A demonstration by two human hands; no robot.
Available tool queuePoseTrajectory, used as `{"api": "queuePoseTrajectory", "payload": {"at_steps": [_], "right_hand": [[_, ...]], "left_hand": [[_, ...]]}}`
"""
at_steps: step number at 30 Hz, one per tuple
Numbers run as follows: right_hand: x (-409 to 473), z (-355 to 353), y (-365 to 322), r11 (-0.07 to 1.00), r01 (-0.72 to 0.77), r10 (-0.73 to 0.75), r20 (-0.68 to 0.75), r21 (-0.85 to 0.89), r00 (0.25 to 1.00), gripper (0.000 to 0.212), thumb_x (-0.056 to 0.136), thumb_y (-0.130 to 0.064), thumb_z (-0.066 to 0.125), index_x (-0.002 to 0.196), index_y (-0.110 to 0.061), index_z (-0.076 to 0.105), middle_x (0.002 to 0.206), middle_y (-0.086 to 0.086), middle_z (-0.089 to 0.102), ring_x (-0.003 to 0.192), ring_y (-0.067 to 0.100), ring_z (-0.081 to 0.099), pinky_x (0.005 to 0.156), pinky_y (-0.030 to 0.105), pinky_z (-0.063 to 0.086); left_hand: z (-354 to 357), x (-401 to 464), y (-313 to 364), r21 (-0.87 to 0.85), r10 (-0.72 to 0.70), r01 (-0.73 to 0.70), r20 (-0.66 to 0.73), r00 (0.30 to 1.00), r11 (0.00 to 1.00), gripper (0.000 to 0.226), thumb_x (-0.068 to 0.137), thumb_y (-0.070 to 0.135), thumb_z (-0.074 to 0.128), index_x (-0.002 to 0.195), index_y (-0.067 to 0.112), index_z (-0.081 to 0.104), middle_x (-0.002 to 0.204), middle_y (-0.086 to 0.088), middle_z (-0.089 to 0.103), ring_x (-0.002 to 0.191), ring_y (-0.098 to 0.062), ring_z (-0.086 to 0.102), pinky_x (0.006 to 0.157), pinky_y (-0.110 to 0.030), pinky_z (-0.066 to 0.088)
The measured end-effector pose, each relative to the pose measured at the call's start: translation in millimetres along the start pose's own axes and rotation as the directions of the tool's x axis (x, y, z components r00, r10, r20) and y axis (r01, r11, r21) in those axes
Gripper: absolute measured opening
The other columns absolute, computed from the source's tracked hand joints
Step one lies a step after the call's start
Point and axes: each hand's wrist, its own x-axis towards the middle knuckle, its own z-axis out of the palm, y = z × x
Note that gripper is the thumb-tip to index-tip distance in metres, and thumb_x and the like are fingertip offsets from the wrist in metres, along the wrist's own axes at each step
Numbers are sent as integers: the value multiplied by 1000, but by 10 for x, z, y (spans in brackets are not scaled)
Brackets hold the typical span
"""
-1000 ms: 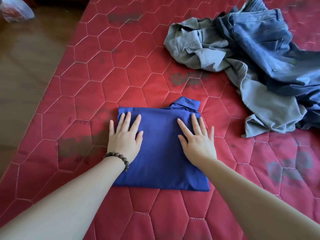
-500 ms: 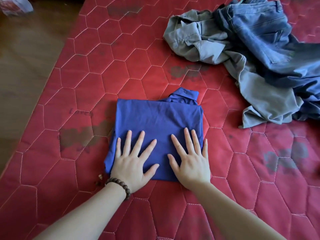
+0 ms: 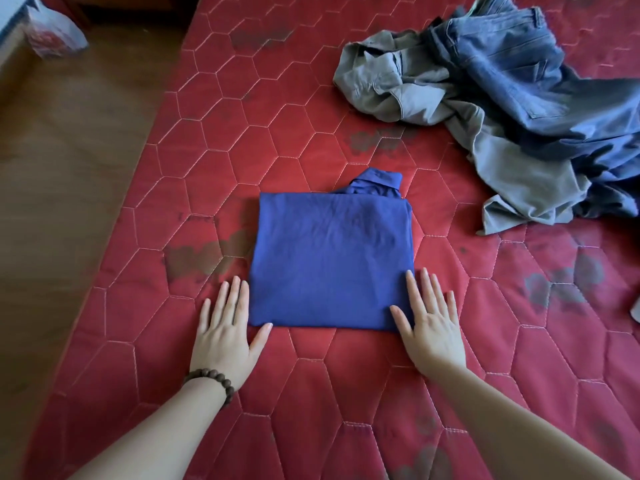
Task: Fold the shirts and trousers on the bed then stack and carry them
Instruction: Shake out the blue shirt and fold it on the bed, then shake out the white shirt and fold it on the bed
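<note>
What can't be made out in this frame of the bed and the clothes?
Head view only:
- denim trousers: right part cut off by the frame edge.
- grey garment: partly buried under the denim; shirt or trousers unclear.
- plastic bag on the floor: contents blurred.
- folded blue shirt: front hidden underneath.

You saw the blue jeans (image 3: 540, 81) run off the right edge, covering part of the grey garment (image 3: 408, 84). Plastic bag (image 3: 52, 34) blurred; a grey scrap (image 3: 635, 311) was cut off.
</note>
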Motion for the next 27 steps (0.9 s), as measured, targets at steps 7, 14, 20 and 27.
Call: {"api": "queuePoseTrajectory", "payload": {"at_steps": [7,14,20,27], "right_hand": [[-1165,-123,97,978,-197,206,200,-64,958,66,98,-53,22,153,-23,0,161,-2,-6,147,15,-11,120,40,-1],[-1935,-1067,-231,946,-311,298,130,88,946,59,101,-44,27,153,-20,12,161,0,4,148,16,-1,120,37,0],[-2597,-2073,-214,902,-371,380,1,220,925,53,101,-37,39,149,-19,30,160,6,16,147,22,15,120,36,8],[-3233,-2979,288,834,-483,515,-60,266,855,47,97,-25,47,143,-16,41,156,8,26,138,29,31,114,43,26]], "left_hand": [[-74,-790,115,-74,-34,49,193,981,996,77,95,56,25,153,10,4,161,-5,-2,149,-20,-2,121,-41,6],[-1025,-1355,758,-185,61,-32,154,986,982,72,96,46,37,153,11,10,161,-7,11,149,-21,2,121,-39,5],[-1936,-1749,1381,-202,187,-158,132,973,966,71,95,46,39,153,12,15,161,-5,10,148,-19,2,121,-39,4],[-2542,-2094,2230,-260,323,-280,141,936,924,72,94,49,38,153,17,12,161,-3,10,148,-18,1,120,-43,7]]}}
